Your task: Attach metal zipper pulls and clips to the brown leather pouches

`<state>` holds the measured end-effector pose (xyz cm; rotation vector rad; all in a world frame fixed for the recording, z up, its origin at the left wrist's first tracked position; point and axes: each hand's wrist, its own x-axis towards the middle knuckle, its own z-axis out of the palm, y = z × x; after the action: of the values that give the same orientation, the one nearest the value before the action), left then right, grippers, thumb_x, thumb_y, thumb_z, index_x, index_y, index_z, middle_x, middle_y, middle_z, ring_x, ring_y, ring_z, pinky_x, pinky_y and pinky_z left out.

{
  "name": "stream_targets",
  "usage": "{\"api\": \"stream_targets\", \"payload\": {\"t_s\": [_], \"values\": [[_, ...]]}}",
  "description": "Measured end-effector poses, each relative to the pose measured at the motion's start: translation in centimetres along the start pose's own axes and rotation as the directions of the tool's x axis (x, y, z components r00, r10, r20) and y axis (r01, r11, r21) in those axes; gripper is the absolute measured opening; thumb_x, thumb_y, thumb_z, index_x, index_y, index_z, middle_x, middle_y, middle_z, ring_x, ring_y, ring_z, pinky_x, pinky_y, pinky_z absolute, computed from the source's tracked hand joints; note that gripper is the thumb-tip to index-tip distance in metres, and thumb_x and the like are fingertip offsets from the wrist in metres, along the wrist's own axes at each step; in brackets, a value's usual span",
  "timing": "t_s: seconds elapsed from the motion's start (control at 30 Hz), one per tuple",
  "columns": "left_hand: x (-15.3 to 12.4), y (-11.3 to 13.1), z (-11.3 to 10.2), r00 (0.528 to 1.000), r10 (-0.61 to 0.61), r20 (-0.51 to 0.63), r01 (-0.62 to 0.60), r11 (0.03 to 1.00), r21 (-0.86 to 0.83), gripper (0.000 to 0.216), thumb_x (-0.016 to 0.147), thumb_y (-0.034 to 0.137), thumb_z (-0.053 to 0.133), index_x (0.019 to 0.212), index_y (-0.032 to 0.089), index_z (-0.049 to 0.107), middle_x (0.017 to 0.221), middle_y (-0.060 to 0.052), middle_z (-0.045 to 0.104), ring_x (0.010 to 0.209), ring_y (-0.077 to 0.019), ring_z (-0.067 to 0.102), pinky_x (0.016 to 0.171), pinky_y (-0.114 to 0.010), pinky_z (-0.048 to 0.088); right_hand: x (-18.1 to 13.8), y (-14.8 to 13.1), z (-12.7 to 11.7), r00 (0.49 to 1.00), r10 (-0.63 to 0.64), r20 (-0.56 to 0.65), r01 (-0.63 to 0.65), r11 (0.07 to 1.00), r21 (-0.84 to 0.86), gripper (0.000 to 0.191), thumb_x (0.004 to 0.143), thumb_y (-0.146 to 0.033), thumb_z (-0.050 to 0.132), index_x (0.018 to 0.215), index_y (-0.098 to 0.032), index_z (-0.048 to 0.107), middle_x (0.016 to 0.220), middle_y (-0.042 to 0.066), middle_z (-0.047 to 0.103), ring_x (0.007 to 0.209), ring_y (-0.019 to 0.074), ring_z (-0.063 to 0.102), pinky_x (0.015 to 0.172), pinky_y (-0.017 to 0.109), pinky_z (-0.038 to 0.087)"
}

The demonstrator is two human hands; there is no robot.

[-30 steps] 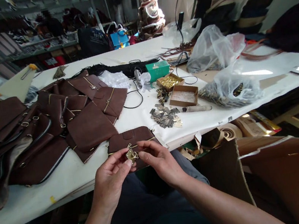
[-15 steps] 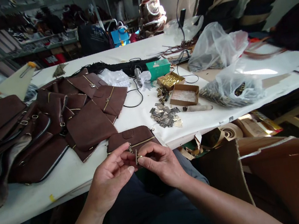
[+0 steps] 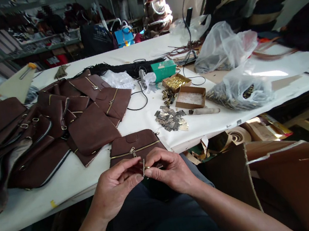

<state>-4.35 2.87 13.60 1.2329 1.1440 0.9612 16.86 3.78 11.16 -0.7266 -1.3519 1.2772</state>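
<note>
Above my lap, a small thin metal plate [image 3: 144, 168] stands nearly edge-on between both hands. The fingertips and thumb of my left hand [image 3: 112, 188] close on its left side. My right hand [image 3: 168, 168] pinches at its right side, where a small brass-coloured bit shows by the thumb; its shape is too small to tell. Just behind the fingers lies a brown leather bag [image 3: 143, 138] with a gold zip across its front, at the table's near edge. Part of the bag is hidden by my hands.
A heap of brown leather bags [image 3: 93, 128] covers the left of the white table [image 3: 173, 138]. Loose metal plates [image 3: 170, 118] lie right of centre, near small boxes of brass fittings [image 3: 177, 82] and plastic bags [image 3: 240, 94]. A large cardboard box [image 3: 295, 170] stands at my right.
My left fingers have closed in from an apart position onto the plate. Both hands have dipped slightly, and more of the bag's zip shows behind them.
</note>
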Motion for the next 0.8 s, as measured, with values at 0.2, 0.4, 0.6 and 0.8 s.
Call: {"api": "stream_targets", "payload": {"t_s": [0.2,0.4,0.6,0.8], "values": [[-0.1,0.4,-0.2,0.991,0.127,0.051,-0.130,0.989,0.070,0.034,0.078,0.033,0.094,0.111,0.028,0.088,0.110,-0.010,0.082,0.097,-0.0254,0.080,0.087,-0.033,0.068,-0.5,-0.4,0.1,0.999,-0.046,0.030,0.047,0.998,-0.030,0.021,0.091,-0.039,0.087,0.085,-0.023,0.075,0.087,0.003,0.073,0.083,0.0183,0.069,0.080,0.033,0.056],[-0.1,0.6,-0.3,0.984,0.176,0.035,-0.180,0.973,0.144,0.031,0.078,0.034,0.094,0.108,0.028,0.089,0.107,-0.011,0.083,0.096,-0.0260,0.079,0.088,-0.034,0.068,-1.0,-0.3,0.8,0.998,-0.049,-0.033,0.048,0.999,-0.025,0.023,0.092,-0.042,0.085,0.085,-0.023,0.074,0.084,0.002,0.072,0.080,0.0176,0.068,0.078,0.032,0.056],[-0.1,0.8,0.0,0.975,0.216,0.051,-0.221,0.963,0.152,0.027,0.080,0.031,0.093,0.107,0.030,0.089,0.106,-0.009,0.083,0.095,-0.0239,0.080,0.085,-0.030,0.067,-1.1,-0.4,0.7,0.997,-0.062,-0.041,0.061,0.998,-0.020,0.021,0.092,-0.041,0.085,0.085,-0.023,0.075,0.085,0.002,0.073,0.081,0.0180,0.068,0.078,0.033,0.056],[-0.2,0.6,0.5,0.992,0.128,-0.004,-0.127,0.990,0.063,0.039,0.079,0.031,0.093,0.118,0.027,0.085,0.103,-0.008,0.084,0.089,-0.0234,0.080,0.083,-0.033,0.067,-0.6,-0.3,0.3,0.993,-0.096,-0.067,0.097,0.995,0.004,0.018,0.091,-0.037,0.087,0.086,-0.023,0.076,0.087,0.002,0.074,0.083,0.0181,0.069,0.080,0.033,0.056]]}}
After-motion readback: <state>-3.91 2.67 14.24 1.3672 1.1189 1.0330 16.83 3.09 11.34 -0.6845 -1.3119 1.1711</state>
